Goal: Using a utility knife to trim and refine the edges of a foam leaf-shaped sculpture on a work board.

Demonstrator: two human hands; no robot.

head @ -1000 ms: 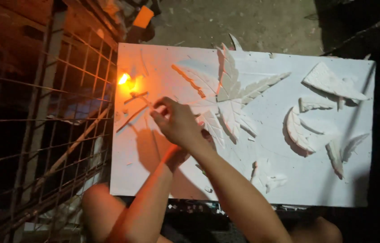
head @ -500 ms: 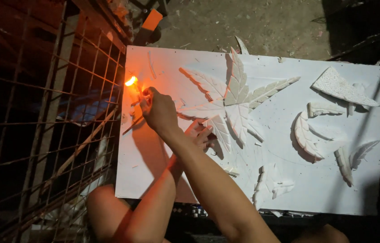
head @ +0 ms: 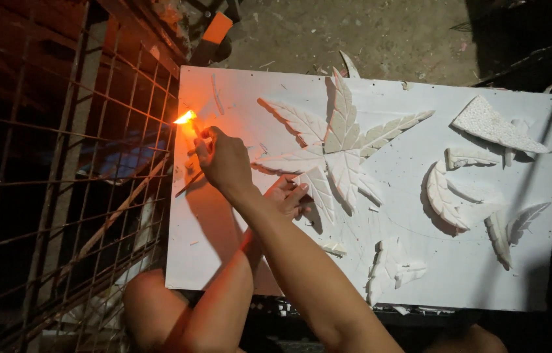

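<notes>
Right hand (head: pixel 224 160) crossed over to the left edge of the white board (head: pixel 406 274), fingers curled shut around a small lit stick (head: pixel 188 127), flame at its upper tip, long axis rising up and left from the fist. Left hand (head: pixel 288 196) half hidden under the right forearm, fingers loosely bent, resting on the board beside the white leaf relief (head: pixel 338 140); grasp unclear. Flame well left of that relief, near the wire grid (head: pixel 60 196).

I see no pkgs, labels, signs or screens anywhere in view, neither on the white board (head: pixel 380 274) nor on the ground beyond its far edge. Nothing further to log under this heading.
</notes>
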